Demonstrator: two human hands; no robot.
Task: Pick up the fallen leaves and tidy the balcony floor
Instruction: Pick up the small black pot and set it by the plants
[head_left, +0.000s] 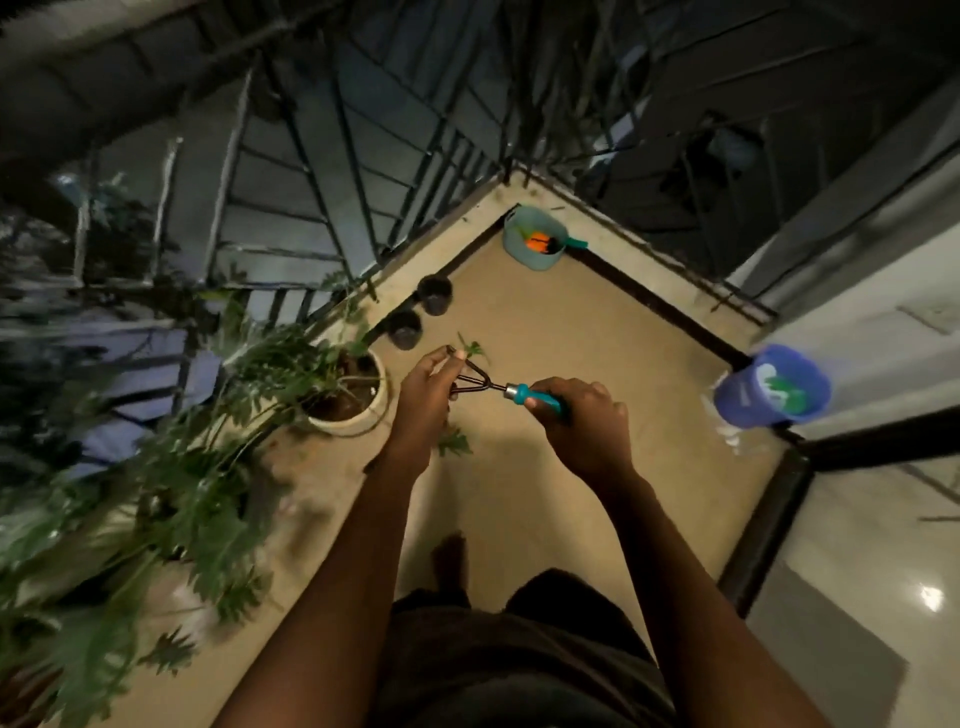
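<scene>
1. The right hand (576, 421) grasps the rake (498, 387) by its teal handle.
2. The left hand (426, 395) pinches a leaf (470, 348) at the tines.
3. A second leaf (454, 444) lies on the floor (571, 322), near the left wrist.

One view only: wide-angle camera worn on the head. It faced forward and steeply down over the person's own body onto the balcony floor (571, 332), toward the corner where two runs of railing (311, 208) met. Left hand (423, 400) and right hand (582, 421) sat near frame centre, close to the lens, forearms filling the lower middle. Wide lens bent straight lines at the edges; left margin, at the potted plant (291, 374), was blurred.
</scene>
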